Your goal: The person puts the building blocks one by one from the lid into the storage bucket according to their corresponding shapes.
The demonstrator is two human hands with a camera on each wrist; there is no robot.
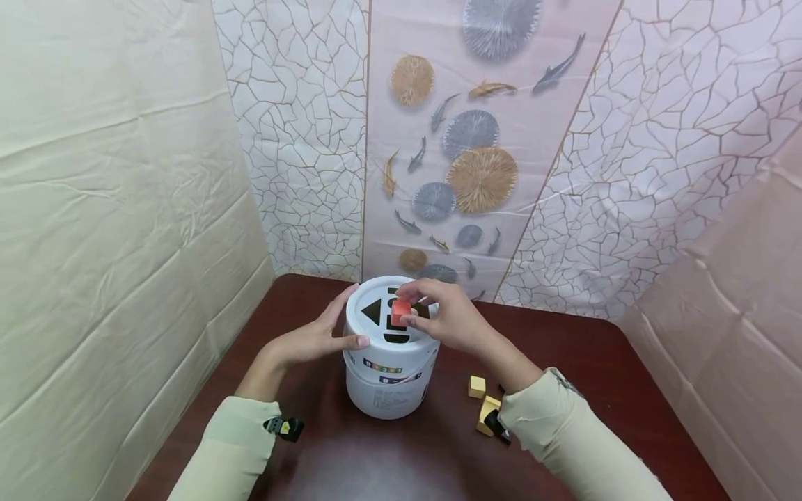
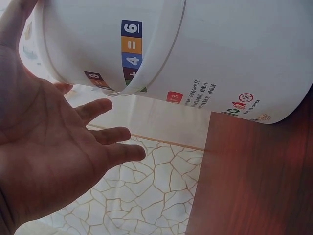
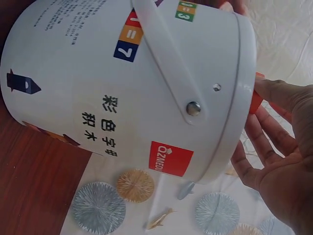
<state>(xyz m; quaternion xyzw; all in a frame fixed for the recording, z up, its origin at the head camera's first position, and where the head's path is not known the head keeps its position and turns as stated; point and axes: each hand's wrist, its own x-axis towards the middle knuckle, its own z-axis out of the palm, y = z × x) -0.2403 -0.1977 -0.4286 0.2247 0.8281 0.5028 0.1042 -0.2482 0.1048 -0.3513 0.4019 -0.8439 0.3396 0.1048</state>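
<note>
Apparent fitting step: right hand [image 1: 452, 316] pinches red block [image 1: 400, 313], slotted lid [image 1: 376, 287] beneath; spread left hand [image 1: 310, 342] touches lid; alignment probably needed next.

Head view bright, even; pale glare on tabletop [image 1: 376, 463]; wrist views dimmer.

There are two hands [image 1: 311, 339] [image 1: 452, 319]; one white bucket [image 1: 385, 398]; one red block [image 1: 401, 313]; two yellow blocks [image 1: 477, 386] [image 1: 486, 413].

Right fingers [image 1: 413, 288] hide lid cutouts [image 1: 422, 310], perhaps several.
</note>
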